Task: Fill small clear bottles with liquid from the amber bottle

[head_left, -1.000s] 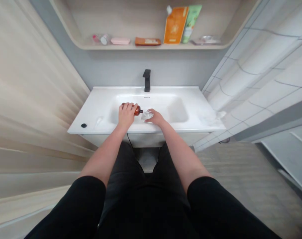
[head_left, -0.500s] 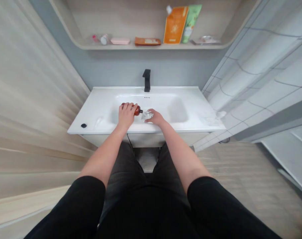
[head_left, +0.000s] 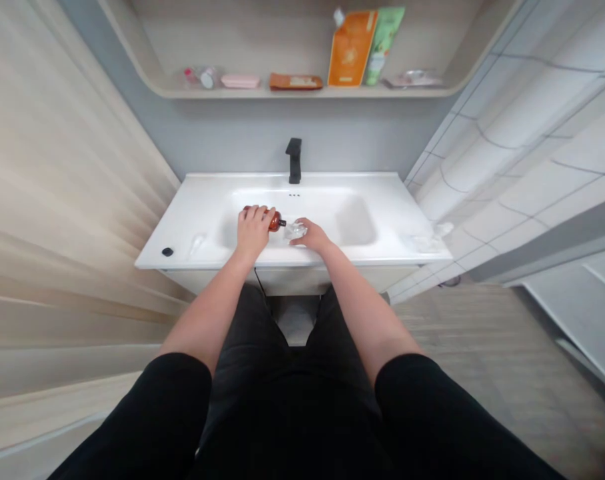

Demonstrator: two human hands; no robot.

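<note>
**No legible text**

Nothing can be read. The orange pouch (head_left: 351, 48) and green pouch (head_left: 384, 43) on the shelf (head_left: 302, 94) at twelve o'clock carry printing — too small and blurred to make out. The amber bottle (head_left: 274, 221) shows no readable label.

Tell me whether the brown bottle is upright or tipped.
Tipped. The left hand holds the brown bottle on its side over the sink, its dark neck pointing toward the right hand.

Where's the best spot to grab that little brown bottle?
Grab the brown bottle around its round body, coming from above, as the left hand does. It lies tipped sideways over the sink, and its narrow black tip points toward the clear thing in the right hand, so leave the tip free.
</note>
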